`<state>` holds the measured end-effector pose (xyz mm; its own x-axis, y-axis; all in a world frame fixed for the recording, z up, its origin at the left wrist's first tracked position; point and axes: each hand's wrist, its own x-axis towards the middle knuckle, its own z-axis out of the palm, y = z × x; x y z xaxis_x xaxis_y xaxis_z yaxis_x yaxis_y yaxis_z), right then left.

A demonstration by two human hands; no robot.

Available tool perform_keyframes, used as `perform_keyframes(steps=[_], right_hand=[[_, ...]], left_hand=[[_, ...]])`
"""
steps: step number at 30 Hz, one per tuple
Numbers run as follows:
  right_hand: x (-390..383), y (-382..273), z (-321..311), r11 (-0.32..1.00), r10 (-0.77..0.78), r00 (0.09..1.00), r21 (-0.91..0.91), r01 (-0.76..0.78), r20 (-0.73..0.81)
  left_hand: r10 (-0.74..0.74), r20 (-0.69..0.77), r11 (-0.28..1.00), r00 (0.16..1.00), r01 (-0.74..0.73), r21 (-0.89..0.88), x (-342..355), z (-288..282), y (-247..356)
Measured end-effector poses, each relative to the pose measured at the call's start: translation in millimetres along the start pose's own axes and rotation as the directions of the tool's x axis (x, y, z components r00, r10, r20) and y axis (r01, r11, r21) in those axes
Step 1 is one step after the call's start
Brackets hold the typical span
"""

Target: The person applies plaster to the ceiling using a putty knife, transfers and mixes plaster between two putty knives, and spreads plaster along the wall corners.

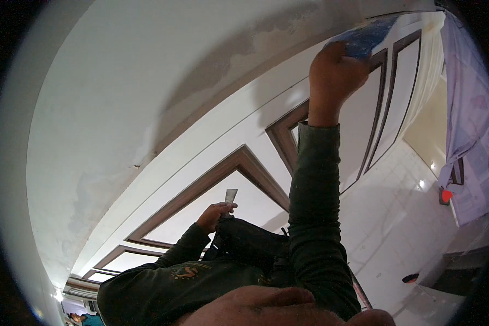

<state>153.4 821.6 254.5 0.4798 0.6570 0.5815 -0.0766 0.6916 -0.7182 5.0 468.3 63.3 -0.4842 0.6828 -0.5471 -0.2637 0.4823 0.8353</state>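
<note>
My right hand [339,76] is raised high, its fingers closed on a flat blue putty spreader [367,41] smeared with whitish dust or paste. The spreader's far edge lies at the ceiling's edge, by the top of the wall; whether it touches cannot be made out. Lower down, near my chest, my left hand [216,215] is wrapped round a small putty knife [231,195]. Its pale metal blade points up, and the handle is mostly hidden. Over both of them stretches the pale ceiling [103,108], with a greyish-brown patch [217,70] along its edge.
White wall panels with brown frame moulding [201,185] run beside me. A light purple cloth [467,92] hangs at the far right. Far below lies a pale tiled floor [386,233]. A black bag [252,242] sits against my chest. Another person [87,319] shows at the lower left.
</note>
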Motion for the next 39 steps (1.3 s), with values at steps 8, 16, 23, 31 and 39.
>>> perform_keyframes(steps=[8, 16, 23, 31, 39], right_hand=[[-18, 4, 10, 0.987, 0.082, 0.989, -0.149, -0.063, 0.125], [-88, 14, 13, 0.954, 0.271, 0.932, 0.064, -0.294, 0.241], [-59, -17, -3, 0.941, 0.108, 0.993, 0.319, -0.114, 0.037], [-100, -34, 8, 0.998, -0.052, 0.96, 0.045, 0.041, 0.274], [-99, 9, -36, 0.997, 0.078, 0.963, -0.009, -0.078, 0.257]], left_hand=[[-0.032, 0.018, 0.998, 0.999, 0.03, 0.06, 6, 5, 0], [-0.056, 0.041, 0.994, 0.998, 0.052, 0.093, 18, 16, 1], [-0.082, 0.024, 0.989, 0.996, 0.078, 0.123, 19, 9, -13], [-0.06, 0.058, 0.99, 0.996, 0.052, 0.133, 21, 4, -13], [-0.109, 0.103, 0.994, 0.989, 0.106, 0.036, 32, 1, -19]])
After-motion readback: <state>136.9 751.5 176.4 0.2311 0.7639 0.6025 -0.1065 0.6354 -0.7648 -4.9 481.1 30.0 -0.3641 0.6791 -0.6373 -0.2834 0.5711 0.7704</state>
